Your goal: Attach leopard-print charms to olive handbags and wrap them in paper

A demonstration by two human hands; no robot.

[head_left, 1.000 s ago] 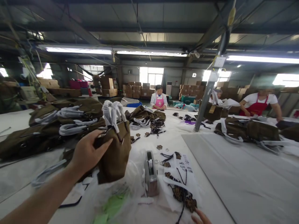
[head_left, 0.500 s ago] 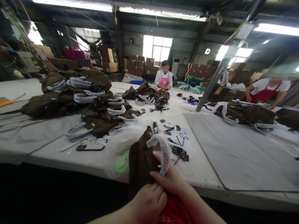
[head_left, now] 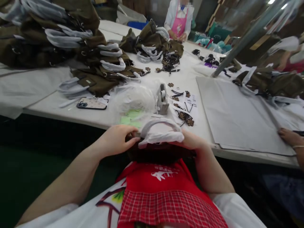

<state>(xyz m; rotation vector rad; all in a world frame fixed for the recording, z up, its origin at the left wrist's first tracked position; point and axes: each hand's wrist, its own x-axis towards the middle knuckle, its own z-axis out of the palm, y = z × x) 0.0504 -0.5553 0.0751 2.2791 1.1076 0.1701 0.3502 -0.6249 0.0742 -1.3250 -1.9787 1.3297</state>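
A dark brown bag of a soft woven cloth is held low against a red apron, just in front of the near edge of the counter. Its two handles are wrapped in white foam sheet and are seen as flat curved bands lying on the top of the bag. The left hand is laid on the left side of the bag's mouth with the fingers curled and pressed together on the cloth; the right hand is closed on the right side, partly hidden under the white wrapping. The counter is covered with a smooth white sheet. On it, one grey tape dispenser of a blocky shape is seen, and just left of it a crumpled clear plastic bag over light green paper. One phone in a patterned case lies flat near the left. Behind it a pile of bags of the same brown cloth is stacked, too many for counting. Small leopard-patterned charms with dark cords are scattered to the right of the dispenser. One large flat grey board lies farther right, and another person's hand is rested at its edge.
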